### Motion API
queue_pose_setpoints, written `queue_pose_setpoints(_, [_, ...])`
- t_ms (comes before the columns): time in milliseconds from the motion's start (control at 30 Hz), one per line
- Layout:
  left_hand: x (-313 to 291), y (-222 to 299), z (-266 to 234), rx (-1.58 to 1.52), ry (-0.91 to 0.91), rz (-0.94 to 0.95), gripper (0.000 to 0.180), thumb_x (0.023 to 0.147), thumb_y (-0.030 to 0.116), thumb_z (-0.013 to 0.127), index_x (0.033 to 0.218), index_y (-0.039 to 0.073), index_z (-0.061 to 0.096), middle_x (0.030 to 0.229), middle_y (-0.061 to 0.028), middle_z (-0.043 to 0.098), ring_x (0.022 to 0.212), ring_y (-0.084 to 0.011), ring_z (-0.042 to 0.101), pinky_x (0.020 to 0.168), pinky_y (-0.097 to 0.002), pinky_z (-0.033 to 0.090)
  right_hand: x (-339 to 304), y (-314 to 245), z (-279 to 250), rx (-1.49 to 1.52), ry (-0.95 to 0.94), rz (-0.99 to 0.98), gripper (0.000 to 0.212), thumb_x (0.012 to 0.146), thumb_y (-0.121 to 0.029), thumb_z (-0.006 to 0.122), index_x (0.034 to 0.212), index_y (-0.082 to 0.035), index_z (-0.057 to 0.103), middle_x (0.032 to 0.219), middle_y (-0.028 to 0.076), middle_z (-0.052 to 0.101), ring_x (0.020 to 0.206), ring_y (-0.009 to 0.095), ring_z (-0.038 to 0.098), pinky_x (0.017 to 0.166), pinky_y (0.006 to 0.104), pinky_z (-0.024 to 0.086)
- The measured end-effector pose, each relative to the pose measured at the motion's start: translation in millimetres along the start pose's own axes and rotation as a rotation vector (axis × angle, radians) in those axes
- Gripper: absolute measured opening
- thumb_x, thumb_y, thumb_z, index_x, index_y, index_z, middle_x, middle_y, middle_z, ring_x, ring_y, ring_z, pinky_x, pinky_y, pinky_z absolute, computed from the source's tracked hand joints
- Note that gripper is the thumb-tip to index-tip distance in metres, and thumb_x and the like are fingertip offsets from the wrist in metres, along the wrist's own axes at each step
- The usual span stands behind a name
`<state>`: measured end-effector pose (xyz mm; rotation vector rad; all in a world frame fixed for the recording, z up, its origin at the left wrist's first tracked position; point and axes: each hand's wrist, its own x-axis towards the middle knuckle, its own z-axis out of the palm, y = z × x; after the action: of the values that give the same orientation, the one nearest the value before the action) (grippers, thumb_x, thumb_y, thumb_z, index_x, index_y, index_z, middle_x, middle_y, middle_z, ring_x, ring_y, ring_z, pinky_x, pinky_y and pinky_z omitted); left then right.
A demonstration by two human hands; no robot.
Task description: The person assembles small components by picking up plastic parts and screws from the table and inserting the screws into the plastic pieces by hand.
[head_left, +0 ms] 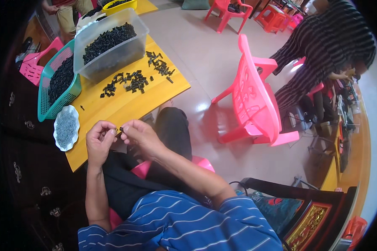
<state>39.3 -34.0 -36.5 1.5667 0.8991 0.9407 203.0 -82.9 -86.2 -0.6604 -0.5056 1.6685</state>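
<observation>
My left hand [99,141] and my right hand [141,137] meet over the near edge of the yellow wooden table [109,109]. A small black plastic piece [121,129] is pinched between my right thumb and forefinger. The left thumb and fingertips are pressed together close beside it, on something too small to make out. Loose black plastic pieces [135,82] lie scattered on the tabletop beyond my hands. Left of my left hand stands a white scalloped dish [55,130] of small silvery metal parts [66,125].
A clear plastic bin [113,67] and a teal basket [46,109], both holding many black pieces, stand on the left. A yellow tub [123,6] is farther back. A pink chair [255,100] stands right of the table. Two other people are around, one bending at the right.
</observation>
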Motion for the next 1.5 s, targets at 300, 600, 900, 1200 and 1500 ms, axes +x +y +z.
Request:
queue_pose_setpoints(300, [-5.4,-4.2,-5.6,-0.015,-0.003,-0.085,0.005,0.093,0.0,0.061,0.098,0.0,0.063,0.081,0.0005,0.063,0.067,-0.0032,0.058,0.062,-0.0175,0.046,-1.9,0.4,6.6,-0.161,-0.027,-0.084,0.016,0.1,-0.017,0.06,0.104,-0.002,0.06,0.088,0.003,0.065,0.078,0.008,0.059,0.073,0.0212,0.049])
queue_pose_setpoints(600, [-9.2,1.3,-12.1,0.07,-0.114,-0.094,0.005,0.093,0.002,0.062,0.096,0.0,0.065,0.086,-0.0028,0.068,0.075,-0.005,0.064,0.066,-0.0201,0.05,-8.8,-4.6,12.0,-0.169,-0.041,-0.02,0.013,0.099,-0.007,0.058,0.107,0.002,0.06,0.09,0.005,0.067,0.077,0.008,0.06,0.072,0.0208,0.05])
queue_pose_setpoints(900, [-14.3,5.9,-8.4,0.126,-0.042,0.009,0.009,0.093,0.003,0.063,0.101,-0.001,0.067,0.087,-0.0033,0.069,0.08,-0.0072,0.067,0.072,-0.023,0.054,-7.2,-0.3,6.5,-0.179,-0.012,0.051,0.02,0.098,-0.011,0.061,0.114,-0.001,0.059,0.095,0.007,0.07,0.081,0.012,0.065,0.075,0.0231,0.053])
queue_pose_setpoints(1200, [-11.3,0.4,-16.3,0.196,-0.023,0.132,0.009,0.088,0.0,0.068,0.096,-0.001,0.071,0.081,-0.0052,0.073,0.071,-0.0093,0.069,0.064,-0.0229,0.054,-10.2,-4.9,18.7,-0.09,-0.036,0.02,0.016,0.098,-0.013,0.062,0.11,-0.002,0.06,0.094,0.007,0.07,0.076,0.01,0.064,0.07,0.0209,0.051])
queue_pose_setpoints(1500, [-11.4,9.5,-26.5,0.365,-0.08,0.229,0.01,0.083,0.002,0.071,0.092,0.002,0.074,0.082,-0.0081,0.073,0.075,-0.0174,0.07,0.069,-0.0289,0.053,-7.3,1.7,10.3,-0.217,-0.06,0.015,0.014,0.099,-0.011,0.06,0.109,-0.001,0.061,0.093,0.008,0.07,0.077,0.01,0.062,0.075,0.0262,0.053])
